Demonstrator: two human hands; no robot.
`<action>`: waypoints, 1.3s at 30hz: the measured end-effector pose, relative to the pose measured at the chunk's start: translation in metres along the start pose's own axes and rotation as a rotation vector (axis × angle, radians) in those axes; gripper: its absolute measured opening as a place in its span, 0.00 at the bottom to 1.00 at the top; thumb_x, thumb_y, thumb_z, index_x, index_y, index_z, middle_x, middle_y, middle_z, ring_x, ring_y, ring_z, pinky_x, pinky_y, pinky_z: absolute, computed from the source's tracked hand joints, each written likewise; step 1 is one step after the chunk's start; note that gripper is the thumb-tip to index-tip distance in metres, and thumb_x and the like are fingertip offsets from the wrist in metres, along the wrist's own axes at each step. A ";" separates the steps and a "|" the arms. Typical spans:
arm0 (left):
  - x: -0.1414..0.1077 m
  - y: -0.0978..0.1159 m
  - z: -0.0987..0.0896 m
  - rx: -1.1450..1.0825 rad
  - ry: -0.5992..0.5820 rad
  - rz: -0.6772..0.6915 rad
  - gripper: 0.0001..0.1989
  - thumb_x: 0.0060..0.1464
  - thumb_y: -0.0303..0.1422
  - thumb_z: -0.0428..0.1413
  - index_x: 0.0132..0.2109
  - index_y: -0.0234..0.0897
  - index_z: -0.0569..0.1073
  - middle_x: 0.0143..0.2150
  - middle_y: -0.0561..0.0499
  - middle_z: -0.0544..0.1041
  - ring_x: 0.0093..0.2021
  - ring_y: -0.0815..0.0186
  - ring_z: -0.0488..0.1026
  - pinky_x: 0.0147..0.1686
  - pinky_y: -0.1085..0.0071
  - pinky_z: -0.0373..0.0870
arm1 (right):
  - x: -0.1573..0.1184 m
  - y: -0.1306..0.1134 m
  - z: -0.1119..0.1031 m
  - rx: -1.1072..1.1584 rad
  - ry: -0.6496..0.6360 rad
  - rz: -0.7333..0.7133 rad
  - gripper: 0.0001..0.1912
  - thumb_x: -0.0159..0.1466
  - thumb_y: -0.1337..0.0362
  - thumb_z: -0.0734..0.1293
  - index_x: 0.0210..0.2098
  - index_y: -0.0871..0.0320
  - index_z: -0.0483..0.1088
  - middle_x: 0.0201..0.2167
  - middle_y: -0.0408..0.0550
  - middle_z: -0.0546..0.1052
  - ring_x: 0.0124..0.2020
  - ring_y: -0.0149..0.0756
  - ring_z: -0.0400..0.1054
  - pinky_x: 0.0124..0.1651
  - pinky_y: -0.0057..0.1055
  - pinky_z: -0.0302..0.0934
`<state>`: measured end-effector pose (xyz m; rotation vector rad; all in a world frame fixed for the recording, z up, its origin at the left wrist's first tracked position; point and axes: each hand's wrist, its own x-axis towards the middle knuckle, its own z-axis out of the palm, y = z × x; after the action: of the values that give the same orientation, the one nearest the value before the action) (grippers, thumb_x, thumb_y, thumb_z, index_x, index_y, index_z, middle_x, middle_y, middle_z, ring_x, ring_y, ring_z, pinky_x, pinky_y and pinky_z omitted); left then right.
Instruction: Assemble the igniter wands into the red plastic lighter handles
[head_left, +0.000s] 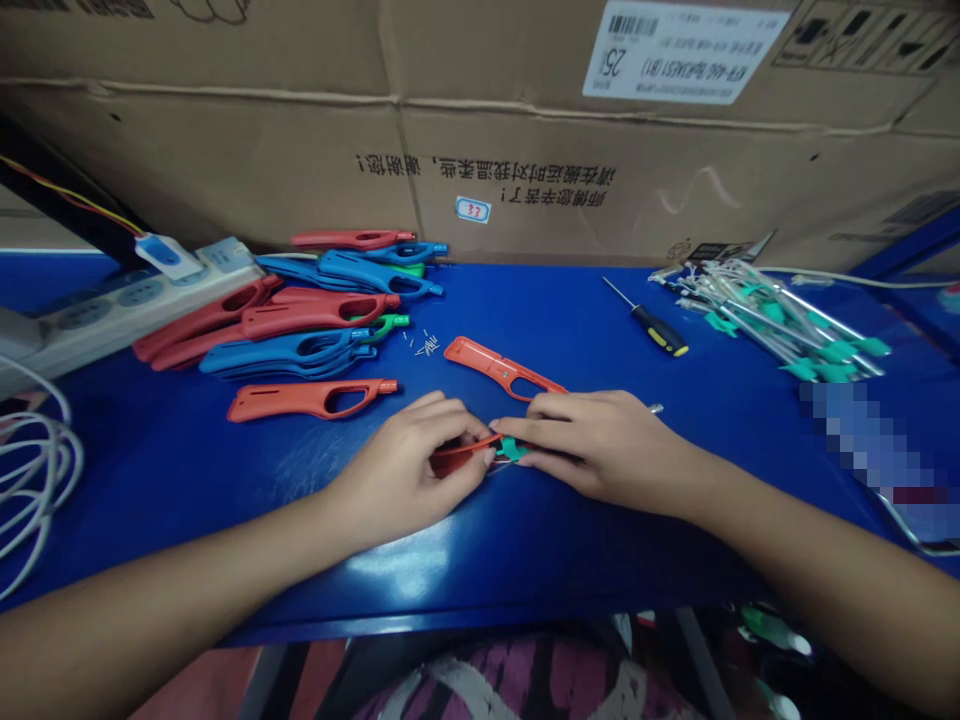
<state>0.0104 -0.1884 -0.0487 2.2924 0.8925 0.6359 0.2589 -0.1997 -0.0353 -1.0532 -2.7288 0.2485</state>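
My left hand (420, 462) is closed around the handle end of an orange lighter casing half (453, 460), with thumb and fingertips near its middle. My right hand (600, 438) is closed on the other end, its fingers pinching beside a green trigger piece (513, 449) that lies against the casing. A metal tip (657, 408) shows past the right hand's knuckles; its other end is hidden. Just beyond both hands lies another orange casing half (487, 362), inner side up. Several tiny screws (427, 345) are scattered to its left.
Red casings (322, 310), blue casings (285, 352) and an orange casing (300, 400) lie at left beside a power strip (150, 300). A screwdriver (652, 325) and a pile of metal lighter tubes with green parts (780, 315) lie at right. A cardboard box (495, 140) stands behind.
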 end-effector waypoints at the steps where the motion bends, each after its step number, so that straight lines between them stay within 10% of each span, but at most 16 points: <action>1: 0.000 0.000 0.000 0.004 0.004 -0.001 0.06 0.64 0.32 0.56 0.39 0.36 0.76 0.34 0.50 0.75 0.35 0.64 0.69 0.37 0.66 0.66 | 0.000 0.000 0.000 -0.004 -0.003 -0.004 0.17 0.73 0.59 0.62 0.59 0.49 0.71 0.46 0.46 0.79 0.43 0.35 0.74 0.35 0.29 0.59; 12: 0.001 0.001 -0.001 -0.027 0.004 -0.020 0.12 0.66 0.32 0.53 0.32 0.36 0.71 0.30 0.52 0.72 0.33 0.66 0.68 0.35 0.68 0.64 | 0.001 -0.004 0.003 -0.005 -0.016 -0.031 0.18 0.73 0.57 0.61 0.60 0.51 0.69 0.42 0.45 0.78 0.40 0.34 0.74 0.34 0.30 0.58; 26: -0.007 0.003 -0.005 0.307 -0.103 0.057 0.21 0.65 0.40 0.55 0.61 0.37 0.69 0.53 0.43 0.73 0.48 0.54 0.68 0.48 0.55 0.69 | 0.002 0.003 -0.012 -0.084 -0.108 0.025 0.23 0.72 0.51 0.62 0.61 0.54 0.70 0.52 0.57 0.73 0.43 0.42 0.71 0.39 0.36 0.65; 39: -0.012 -0.001 -0.014 0.346 -0.143 0.115 0.22 0.64 0.29 0.52 0.64 0.38 0.66 0.55 0.43 0.73 0.52 0.53 0.69 0.49 0.54 0.69 | -0.015 0.048 -0.043 -0.228 0.178 0.320 0.22 0.70 0.66 0.59 0.61 0.54 0.70 0.49 0.49 0.81 0.43 0.42 0.77 0.41 0.36 0.66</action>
<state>-0.0064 -0.1920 -0.0418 2.6755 0.8604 0.3796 0.3115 -0.1711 -0.0072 -1.4960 -2.4637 -0.1091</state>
